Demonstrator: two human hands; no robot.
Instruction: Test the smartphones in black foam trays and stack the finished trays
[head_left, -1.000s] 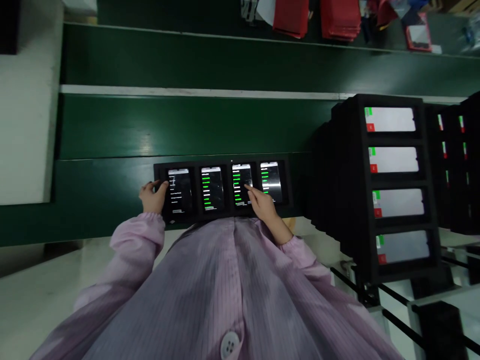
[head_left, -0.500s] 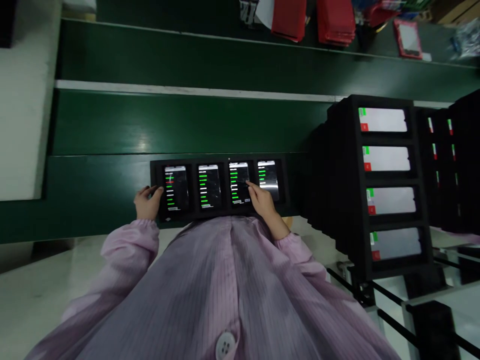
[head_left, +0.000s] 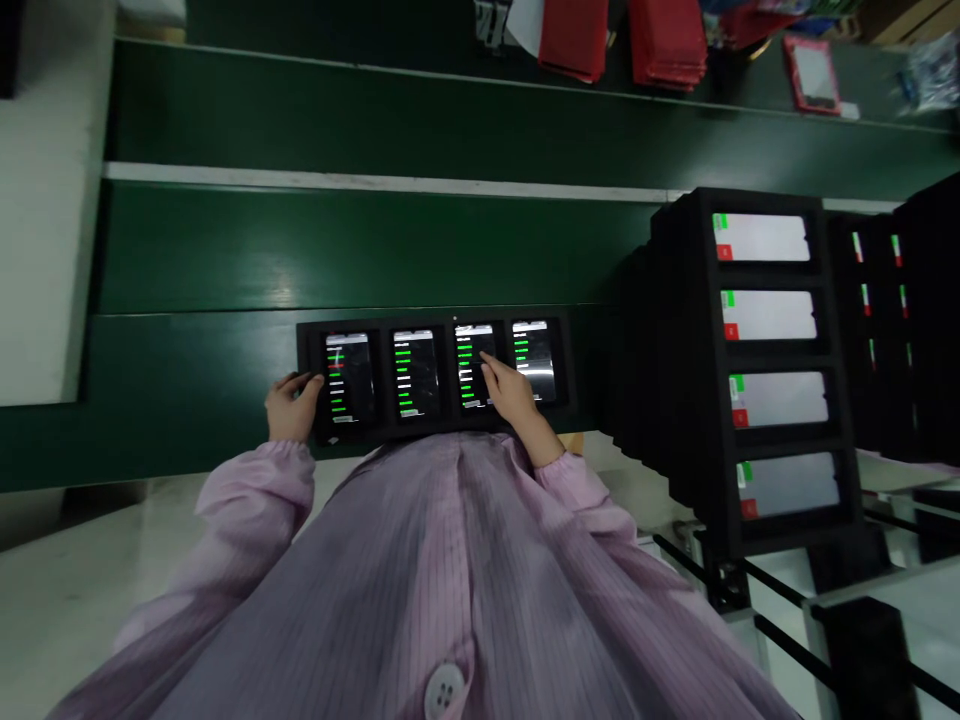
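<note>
A black foam tray [head_left: 382, 380] lies lengthwise before me on the green bench, with several lit smartphones in a row of slots. Their dark screens show lists of mostly green and white text; the leftmost phone [head_left: 350, 375] also has a red line. My left hand [head_left: 292, 402] grips the tray's left edge, thumb and fingers closed around it. Over the third phone [head_left: 469, 370] from the left, my right hand [head_left: 511, 388] stretches its index finger to the screen, holding nothing. The rightmost phone [head_left: 533, 350] is partly covered by that hand.
At the right stands a tall stack of black trays [head_left: 776, 275], its top one holding pale phones with green and red labels. More trays [head_left: 885, 330] stand beyond it. Red pouches [head_left: 667, 40] lie along the far shelf. A pale board [head_left: 49, 220] borders the left.
My right hand has shifted left across the third phone, its index finger now nearer the text list. My left hand stays at the tray's left edge.
</note>
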